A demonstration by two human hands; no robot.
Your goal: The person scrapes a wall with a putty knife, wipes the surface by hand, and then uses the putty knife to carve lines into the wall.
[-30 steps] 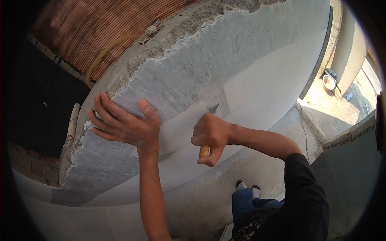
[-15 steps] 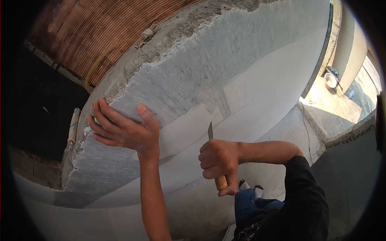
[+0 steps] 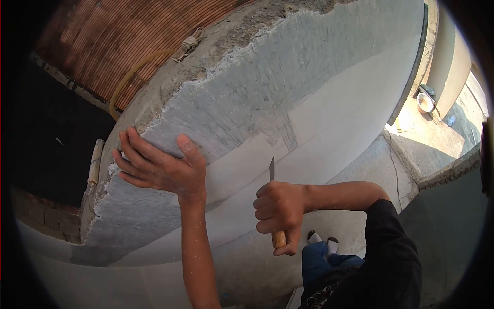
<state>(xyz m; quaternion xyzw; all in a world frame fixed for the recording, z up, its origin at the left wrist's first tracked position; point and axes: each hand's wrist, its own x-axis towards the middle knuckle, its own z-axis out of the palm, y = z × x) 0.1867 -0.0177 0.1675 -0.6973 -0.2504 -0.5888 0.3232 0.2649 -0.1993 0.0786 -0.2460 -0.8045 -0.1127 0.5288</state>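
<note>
My left hand (image 3: 162,162) lies with its fingers spread over the rough top edge of a grey plastered wall (image 3: 288,67), thumb apart and palm against the face. To the right, my right hand (image 3: 280,208) is closed round the wooden handle of a scraper (image 3: 271,169). Its narrow metal blade points up out of the fist, seen nearly edge-on, and the handle's butt shows below by the thumb. The blade appears apart from the wall, though the gap is hard to judge. Scratched grey patches and a smoother pale band mark the wall's face.
Behind the wall are a ribbed reddish roof (image 3: 128,41), a yellowish hose (image 3: 131,72) and a bundle of cord (image 3: 191,42). A white bucket (image 3: 424,103) stands at the far right. My feet (image 3: 323,241) are on a pale floor far below.
The scraper has turned slightly in my right fist, its blade tip shifting right and its butt left and down. My left hand stays on the wall edge.
</note>
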